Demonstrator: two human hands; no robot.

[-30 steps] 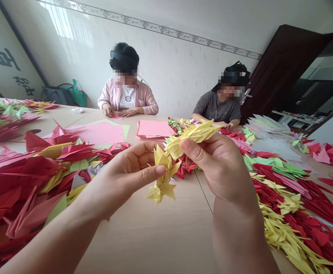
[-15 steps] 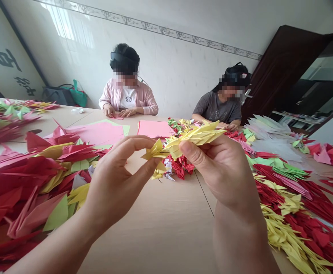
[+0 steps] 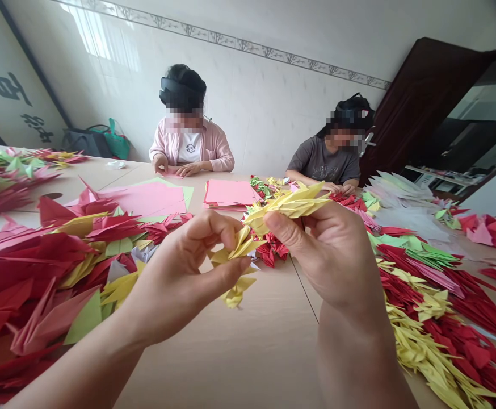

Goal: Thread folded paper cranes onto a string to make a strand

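Above the wooden table (image 3: pixel 248 346), both my hands hold one string of folded yellow paper cranes (image 3: pixel 273 213). My left hand (image 3: pixel 188 267) pinches the lower end of the string, thumb pressed against curled fingers; a few cranes dangle below it. My right hand (image 3: pixel 328 250) grips the upper bundle, which points up and right past my fingers. The hands are a few centimetres apart.
Heaps of red, pink, yellow and green folded paper (image 3: pixel 47 255) cover the table's left side, and more (image 3: pixel 435 301) lie on the right. A stack of pink sheets (image 3: pixel 228 193) lies mid-table. Two other people (image 3: pixel 190 142) (image 3: pixel 328 156) sit at the far edge, hands on the table.
My left hand has dropped slightly and closed tighter on the lower cranes, which now bunch and hang below my thumb. My right hand has stayed almost still.
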